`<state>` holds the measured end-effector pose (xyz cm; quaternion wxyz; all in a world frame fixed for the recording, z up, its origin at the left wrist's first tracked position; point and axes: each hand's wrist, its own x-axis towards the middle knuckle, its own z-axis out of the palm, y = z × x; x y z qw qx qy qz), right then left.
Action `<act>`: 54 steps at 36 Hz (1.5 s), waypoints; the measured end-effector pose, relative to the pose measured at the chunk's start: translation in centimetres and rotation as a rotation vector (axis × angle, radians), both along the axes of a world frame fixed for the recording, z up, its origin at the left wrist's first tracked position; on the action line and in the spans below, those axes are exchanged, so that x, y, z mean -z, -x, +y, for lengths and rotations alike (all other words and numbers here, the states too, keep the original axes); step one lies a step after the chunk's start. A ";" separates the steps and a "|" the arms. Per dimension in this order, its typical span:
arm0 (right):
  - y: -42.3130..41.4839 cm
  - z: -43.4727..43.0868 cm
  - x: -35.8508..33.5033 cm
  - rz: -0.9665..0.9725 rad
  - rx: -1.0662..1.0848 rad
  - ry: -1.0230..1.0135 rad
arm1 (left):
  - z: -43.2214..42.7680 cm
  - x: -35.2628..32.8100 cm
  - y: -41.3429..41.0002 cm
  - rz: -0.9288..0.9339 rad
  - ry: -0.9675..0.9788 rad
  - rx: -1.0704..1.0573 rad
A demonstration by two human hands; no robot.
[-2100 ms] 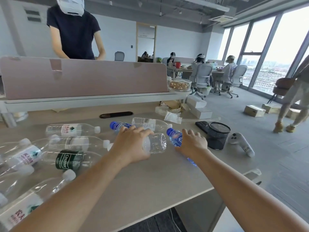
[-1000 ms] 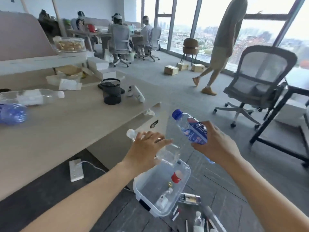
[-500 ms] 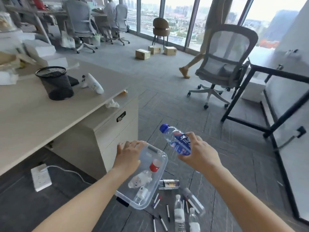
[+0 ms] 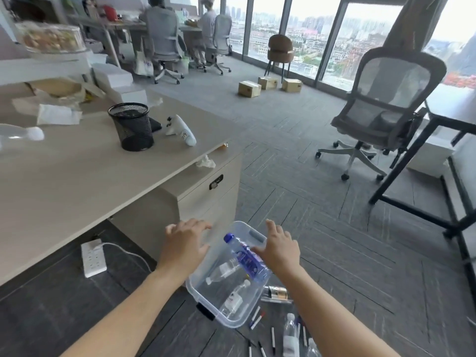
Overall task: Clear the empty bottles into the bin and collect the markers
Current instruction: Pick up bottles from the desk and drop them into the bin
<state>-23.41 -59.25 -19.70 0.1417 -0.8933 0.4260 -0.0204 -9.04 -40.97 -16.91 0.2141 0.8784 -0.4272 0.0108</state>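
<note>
- A clear plastic bottle (image 4: pixel 14 137) with a white cap lies on its side at the left edge of the desk (image 4: pixel 77 181), a flat top of pale wood-grain laminate.
- A round black wire-mesh cup (image 4: pixel 131 127) stands upright near the desk's right end. Just to its right lies a smooth white controller (image 4: pixel 181 131).
- A white rectangular power strip (image 4: pixel 93 258) lies on the dark carpet tiles below the desk's front edge, with its white cable curving away.
- The left hand (image 4: pixel 184 247) hovers by the left rim of the bin, its fingers spread and straight, grasping nothing.
- The bin (image 4: pixel 231 323) is a see-through plastic tub with rounded corners. It sits on the floor beside the drawer unit (image 4: pixel 206 202) under the desk's right corner.
- Inside it a blue-capped bottle (image 4: pixel 247 258) with a blue label leans neck-up along the right wall. Two clear white-capped bottles (image 4: pixel 222 271) lie beneath it.
- The right hand (image 4: pixel 279 249) is over the bin's right rim with its fingers stretched out and loose, holding nothing. I cannot tell whether its fingertips touch the blue bottle.
- On the floor by the bin's right wall lies a gold-labelled bottle (image 4: pixel 277 293).
- Thin markers (image 4: pixel 256 318) are scattered off the bin's near corner, around another clear white-capped bottle (image 4: pixel 291 333).
- A grey mesh-backed office chair (image 4: pixel 386 106) on castors stands well apart at the right.
</note>
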 end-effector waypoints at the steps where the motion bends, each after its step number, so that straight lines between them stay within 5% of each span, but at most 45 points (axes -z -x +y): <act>1: -0.1 0.2 0.1 -0.008 -0.009 0.012 | 0.4 -0.2 -0.2 0.009 0.008 -0.006; 10: -2.4 3.4 -3.6 -0.018 -0.150 0.047 | 4.1 -3.2 -1.0 -0.014 0.048 0.009; 24: -13.5 16.7 -18.2 -0.332 -0.476 0.183 | 19.0 -16.0 -6.3 -0.243 0.165 -0.170; 43: -25.3 35.8 -20.8 -0.387 -0.869 0.071 | 46.1 -18.1 -16.0 -0.130 -0.171 -0.649; 54: -26.9 40.8 -21.0 -0.392 -0.947 0.043 | 49.6 -17.0 -18.6 -0.053 -0.307 -0.655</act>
